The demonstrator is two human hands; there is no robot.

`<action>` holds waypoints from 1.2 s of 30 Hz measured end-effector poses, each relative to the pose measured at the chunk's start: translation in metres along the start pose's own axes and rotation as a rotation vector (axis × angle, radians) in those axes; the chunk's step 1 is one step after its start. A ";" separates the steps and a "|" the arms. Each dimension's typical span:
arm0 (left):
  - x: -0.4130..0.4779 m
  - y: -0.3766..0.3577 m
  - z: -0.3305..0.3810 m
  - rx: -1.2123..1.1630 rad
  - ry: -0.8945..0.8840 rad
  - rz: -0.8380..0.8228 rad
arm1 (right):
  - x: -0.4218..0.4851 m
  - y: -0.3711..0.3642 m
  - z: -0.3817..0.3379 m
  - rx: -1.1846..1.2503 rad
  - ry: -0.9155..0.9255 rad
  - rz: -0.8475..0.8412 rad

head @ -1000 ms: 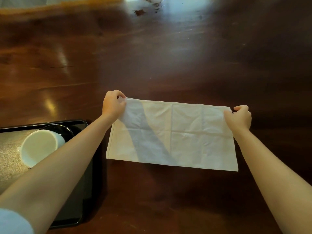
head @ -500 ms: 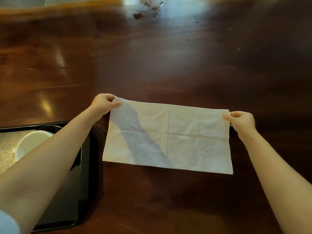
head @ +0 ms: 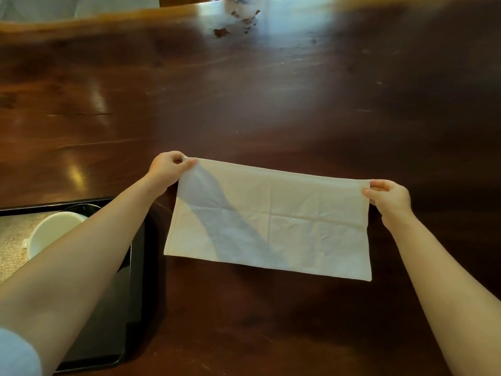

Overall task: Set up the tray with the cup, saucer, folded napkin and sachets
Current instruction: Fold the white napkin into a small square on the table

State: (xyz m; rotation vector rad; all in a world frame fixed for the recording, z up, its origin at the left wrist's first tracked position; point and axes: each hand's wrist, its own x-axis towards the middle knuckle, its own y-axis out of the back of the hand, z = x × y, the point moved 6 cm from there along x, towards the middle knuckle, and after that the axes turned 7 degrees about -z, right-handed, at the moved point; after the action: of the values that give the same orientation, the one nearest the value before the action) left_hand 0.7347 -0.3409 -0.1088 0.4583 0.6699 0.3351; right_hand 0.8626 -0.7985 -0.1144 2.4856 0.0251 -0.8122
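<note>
1. Cream napkin (head: 271, 221) stretched wide above the dark wooden table (head: 271, 104), folded edge along the top, creases showing across the cloth.
2. Left hand (head: 169, 168) pinched tight on the upper left corner, fingers curled over the fold.
3. Right hand (head: 387, 195) pinched tight on the upper right corner, thumb and fingers closed on the cloth.
4. Black tray (head: 135, 267) at the left edge, just beside the napkin, largely covered by the left forearm.
5. White cup (head: 51, 229) on the tray, half hidden behind that forearm; a dark saucer rim (head: 81, 207) just visible behind it.
6. Forearm shadow slanting across the napkin's left half.
7. Sachets: cannot tell where.
</note>
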 end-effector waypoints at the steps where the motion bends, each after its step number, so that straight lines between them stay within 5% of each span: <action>1: 0.001 -0.001 -0.001 0.008 -0.001 0.007 | 0.001 -0.001 0.000 -0.009 0.005 0.012; 14: -0.011 -0.014 0.008 0.409 -0.099 0.347 | -0.003 -0.021 -0.004 -0.283 0.195 0.214; 18: -0.050 -0.069 0.037 0.704 -0.537 0.414 | -0.026 -0.049 -0.031 -0.562 0.422 0.374; 21: -0.061 -0.139 0.023 0.816 -0.573 0.129 | -0.059 -0.140 -0.053 -0.465 0.725 0.013; 23: -0.054 -0.156 0.012 0.889 -0.508 0.071 | -0.080 -0.198 -0.051 -0.665 0.814 -0.182; 27: -0.043 -0.148 0.005 0.926 -0.458 0.054 | -0.079 -0.213 -0.036 -0.902 0.796 -0.132; 36: -0.024 -0.077 -0.023 0.835 -0.299 0.139 | -0.030 -0.074 0.031 -1.002 0.520 0.133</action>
State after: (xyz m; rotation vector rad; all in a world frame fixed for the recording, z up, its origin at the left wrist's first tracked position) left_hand 0.7135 -0.4100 -0.1513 1.3282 0.4609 0.0953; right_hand 0.8081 -0.7449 -0.1537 1.6317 0.3524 -0.0133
